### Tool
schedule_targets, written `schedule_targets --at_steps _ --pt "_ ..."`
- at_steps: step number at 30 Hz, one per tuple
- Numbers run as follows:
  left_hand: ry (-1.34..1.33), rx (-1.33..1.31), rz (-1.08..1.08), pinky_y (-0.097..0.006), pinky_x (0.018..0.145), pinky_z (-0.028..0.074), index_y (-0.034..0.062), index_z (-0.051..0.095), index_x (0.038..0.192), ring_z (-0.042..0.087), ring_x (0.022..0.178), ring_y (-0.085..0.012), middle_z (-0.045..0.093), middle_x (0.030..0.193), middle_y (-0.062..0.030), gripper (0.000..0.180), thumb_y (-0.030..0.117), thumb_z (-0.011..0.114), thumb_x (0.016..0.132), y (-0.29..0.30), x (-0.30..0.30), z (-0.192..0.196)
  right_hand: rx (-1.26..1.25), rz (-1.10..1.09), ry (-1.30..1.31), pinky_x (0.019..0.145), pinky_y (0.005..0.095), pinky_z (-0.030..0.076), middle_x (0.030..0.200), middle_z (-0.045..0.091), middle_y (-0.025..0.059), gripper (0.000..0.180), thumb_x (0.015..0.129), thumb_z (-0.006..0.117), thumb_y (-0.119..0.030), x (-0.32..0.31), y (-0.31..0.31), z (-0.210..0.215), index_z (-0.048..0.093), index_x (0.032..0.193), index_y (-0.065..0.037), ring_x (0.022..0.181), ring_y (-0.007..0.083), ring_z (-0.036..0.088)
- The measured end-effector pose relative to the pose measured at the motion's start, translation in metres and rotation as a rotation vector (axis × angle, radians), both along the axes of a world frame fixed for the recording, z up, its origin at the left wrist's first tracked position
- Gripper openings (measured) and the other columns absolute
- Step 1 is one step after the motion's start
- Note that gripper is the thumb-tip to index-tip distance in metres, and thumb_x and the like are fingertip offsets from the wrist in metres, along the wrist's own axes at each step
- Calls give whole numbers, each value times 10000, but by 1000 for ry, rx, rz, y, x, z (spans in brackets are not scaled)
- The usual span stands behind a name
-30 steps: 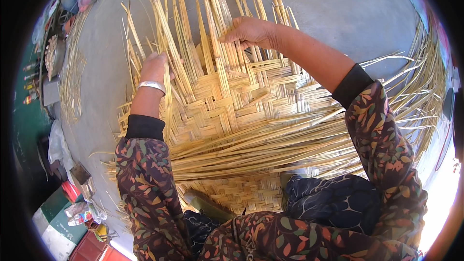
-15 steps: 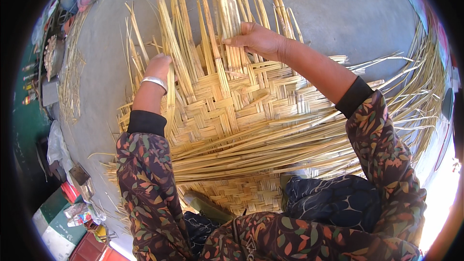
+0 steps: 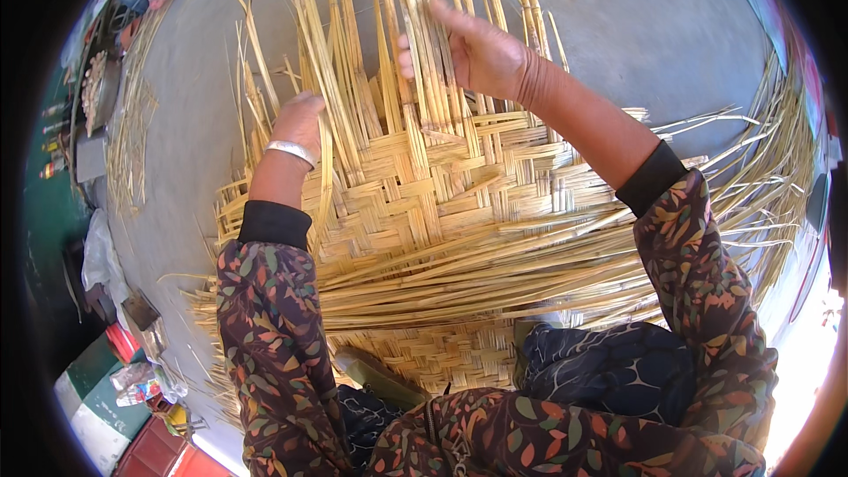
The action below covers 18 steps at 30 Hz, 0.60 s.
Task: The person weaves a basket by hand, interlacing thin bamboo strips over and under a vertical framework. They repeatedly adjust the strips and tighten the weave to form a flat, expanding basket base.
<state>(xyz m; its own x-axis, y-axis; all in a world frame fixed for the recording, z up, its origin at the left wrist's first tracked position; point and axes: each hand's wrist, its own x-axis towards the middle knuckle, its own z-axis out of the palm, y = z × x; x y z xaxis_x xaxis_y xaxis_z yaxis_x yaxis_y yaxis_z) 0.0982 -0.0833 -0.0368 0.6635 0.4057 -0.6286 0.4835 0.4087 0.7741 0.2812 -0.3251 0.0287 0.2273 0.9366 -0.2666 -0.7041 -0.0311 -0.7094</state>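
A partly woven mat of flat split reed strips (image 3: 389, 199) lies before me, its loose strips fanning away at the far side. My left hand (image 3: 299, 122), with a silver bangle at the wrist, is closed at the mat's far left; a narrow reed strip (image 3: 327, 163) runs down from it to the weave. My right hand (image 3: 486, 53) reaches around a bundle of raised reed strips (image 3: 424, 44) at the far middle. Its fingers pass behind the bundle and their tips show on the left; the thumb points up along the right edge.
Long loose reeds (image 3: 477, 265) lie across the mat near my legs. More reeds (image 3: 777, 159) are heaped on the right, and a thin row (image 3: 132, 115) lies left on the grey floor (image 3: 618, 18). A clear plastic bag (image 3: 104, 256) and household items line the left side.
My right hand has loosened its pinch, lifting the thumb and sliding its fingers behind the bundle. My left hand has shifted slightly right, and the upright strips lean a little further right.
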Motion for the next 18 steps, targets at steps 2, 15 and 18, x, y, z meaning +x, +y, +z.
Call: schedule_targets --at_steps 2,15,18 --pt "11 -1 46 -376 699 504 18 510 943 567 806 -202 546 901 -78 117 60 450 852 -12 5 6 32 -6 141 860 351 521 1098 612 171 661 959 258 -525 4 2 7 481 1215 43 1018 238 613" --pt "-230 -219 -46 -348 680 557 4 544 1125 650 823 -220 636 957 -108 239 126 493 926 -28 1 58 -147 261 40 837 445 545 1329 386 271 644 948 413 -396 9 31 -2 271 1347 89 1156 311 516" --pt "-193 -170 -31 -342 662 554 18 560 1100 647 790 -212 641 917 -92 217 136 502 928 -33 1 69 -105 261 1 863 465 527 1334 398 246 655 936 430 -425 9 37 1 278 1368 43 1163 312 509"
